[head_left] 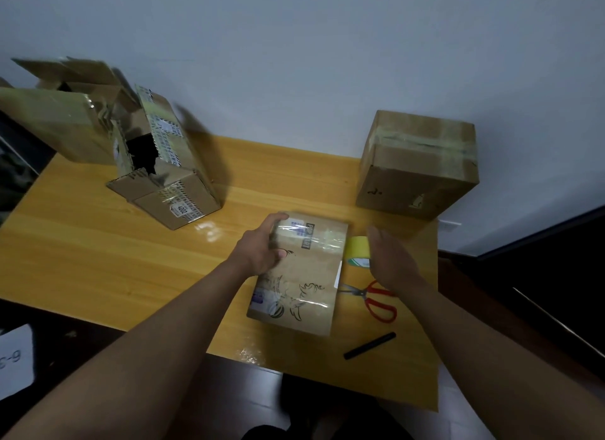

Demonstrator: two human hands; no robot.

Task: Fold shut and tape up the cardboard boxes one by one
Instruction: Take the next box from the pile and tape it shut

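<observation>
Wooden table [98,243]: open boxes [163,164] far left, taped box [415,164] far right. Small box [301,276] lies centre; your left hand [262,253] grips its far-left corner, fingers curled. Right hand [393,262] holds the tape roll [358,246]; fingers hidden, cannot tell. Scissors [376,297], marker [370,345] beside it.

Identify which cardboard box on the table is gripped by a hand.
The small printed box at the front: the left hand grips it. The others stand untouched.
</observation>
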